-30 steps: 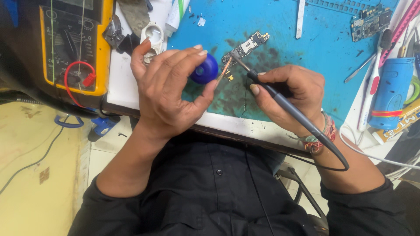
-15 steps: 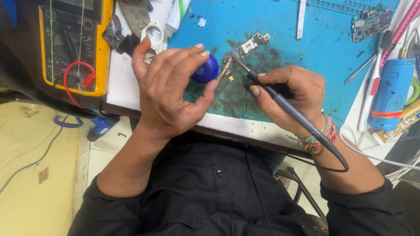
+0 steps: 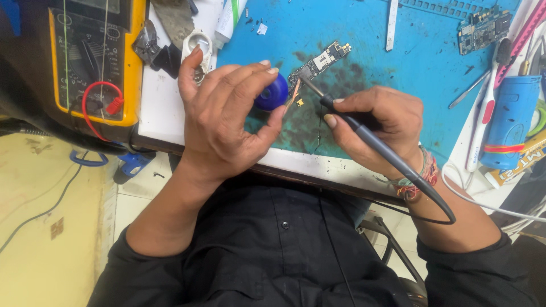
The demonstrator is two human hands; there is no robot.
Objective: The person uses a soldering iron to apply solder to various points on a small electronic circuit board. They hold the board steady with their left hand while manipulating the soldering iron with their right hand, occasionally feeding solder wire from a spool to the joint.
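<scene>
Small circuit board (image 3: 319,61) lies on the blue mat (image 3: 364,34), mid-mat toward its near edge, same spot as 0.5 s ago; nothing has shifted. Right hand (image 3: 378,128) stays closed on the soldering iron (image 3: 364,133), tip touching the board. Left hand (image 3: 224,116) still pinches a blue spool (image 3: 273,92) w/ copper braid (image 3: 294,94), just left of the board.

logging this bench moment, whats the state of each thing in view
left hand: grip closed on the blue spool
blue spool: held over the mat, braid end drawn out
right hand: grip closed on the soldering iron
soldering iron: tilted, tip at the small circuit board
small circuit board: flat on the blue mat
multimeter: lying flat, red lead plugged in
second circuit board: flat on the mat, untouched
</scene>
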